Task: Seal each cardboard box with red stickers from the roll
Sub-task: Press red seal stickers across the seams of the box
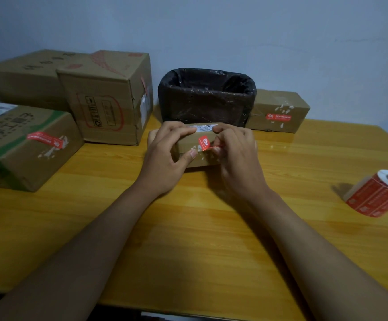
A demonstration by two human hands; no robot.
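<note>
Hands, left [165, 156] and right [237, 154], grip a small box [188, 147] on a wooden table [188, 228] below a grey wall [234, 31].

A small, plain packing corner, likely in a home or a small mail-order room. A glossy yellow wooden table [188, 228] stands against a bare pale blue-grey wall [234, 31]. Used cardboard boxes [109, 96] with printed shipping marks and labels crowd its far side. A bin [207, 98] lined with a black bag sits among them, and a roll [378, 193] of red stickers lies at the right.
</note>
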